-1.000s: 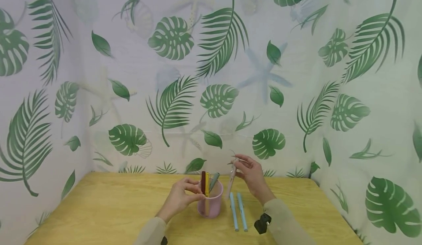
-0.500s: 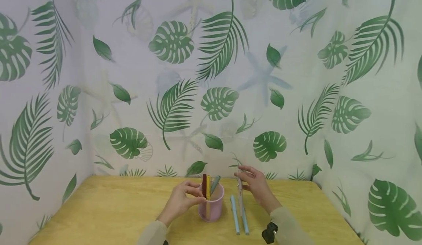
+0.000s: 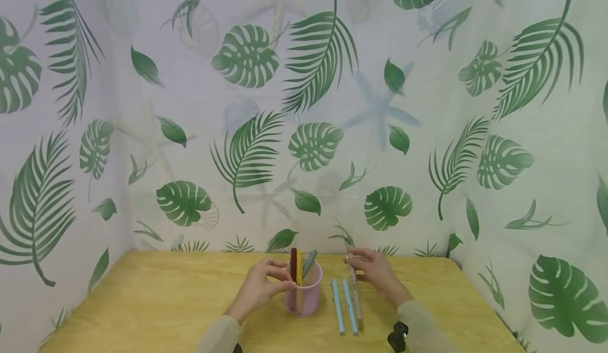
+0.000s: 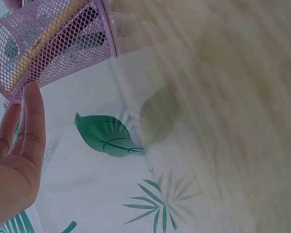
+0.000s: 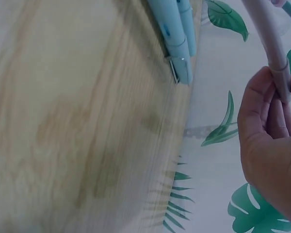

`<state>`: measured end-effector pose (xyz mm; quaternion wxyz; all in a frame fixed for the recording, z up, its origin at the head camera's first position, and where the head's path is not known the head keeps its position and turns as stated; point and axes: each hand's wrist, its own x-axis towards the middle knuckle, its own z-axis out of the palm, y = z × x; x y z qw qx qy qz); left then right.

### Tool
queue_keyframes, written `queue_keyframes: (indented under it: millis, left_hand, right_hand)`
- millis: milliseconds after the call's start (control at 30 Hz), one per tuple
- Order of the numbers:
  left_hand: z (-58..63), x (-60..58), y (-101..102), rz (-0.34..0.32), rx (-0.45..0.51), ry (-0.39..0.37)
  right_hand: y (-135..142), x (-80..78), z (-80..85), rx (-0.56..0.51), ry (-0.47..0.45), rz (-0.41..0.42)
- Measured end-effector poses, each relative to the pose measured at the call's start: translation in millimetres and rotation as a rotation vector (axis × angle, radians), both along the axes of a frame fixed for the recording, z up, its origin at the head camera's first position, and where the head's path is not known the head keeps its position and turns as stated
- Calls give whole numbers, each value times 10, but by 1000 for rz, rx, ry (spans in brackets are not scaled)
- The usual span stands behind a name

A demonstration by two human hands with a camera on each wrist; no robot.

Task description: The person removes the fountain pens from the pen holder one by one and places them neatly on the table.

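A pink mesh pen cup (image 3: 309, 301) stands on the table, with a dark red pen (image 3: 293, 264), a yellow pen (image 3: 299, 269) and a grey-green pen (image 3: 309, 261) in it. My left hand (image 3: 262, 284) holds the cup by its rim, fingers against the mesh in the left wrist view. Between thumb and fingertips, my right hand (image 3: 377, 273) pinches the upper end of a pale pink pen (image 3: 354, 287). That pen slants down close beside two light blue pens (image 3: 338, 306), which lie side by side on the wood.
The wooden table (image 3: 180, 300) ends at a white cloth backdrop (image 3: 328, 189) printed with green leaves, which also runs along both sides. A small black device (image 3: 398, 337) sits on the right wrist.
My right hand has moved right and down with the pale pink pen, from beside the cup to the right of the blue pens. The left hand stays at the cup.
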<state>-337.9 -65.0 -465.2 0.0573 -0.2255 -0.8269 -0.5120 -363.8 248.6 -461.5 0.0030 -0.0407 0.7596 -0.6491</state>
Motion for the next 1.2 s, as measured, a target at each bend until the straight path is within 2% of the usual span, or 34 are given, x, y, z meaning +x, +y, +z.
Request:
queue_keyframes:
  millis: [167,400,633,867,1200]
  left_hand:
    - [10,1,-5,-1,9,-6]
    - [26,9,2,-4,-4,8]
    - [21,12,-6,-6,-19,16]
    - [29,14,-8,-7,-19,10]
    - [22,13,-11,4,-30,30]
  right_hand:
    - [72,15,-7,66,-6,50]
    - [144,-27,-58,122,-39,33]
    - [245,-28,-114,158,-92,92]
    - [297,-51,-186,168,-130,79]
    - [323,-58,-206,193,-145,70]
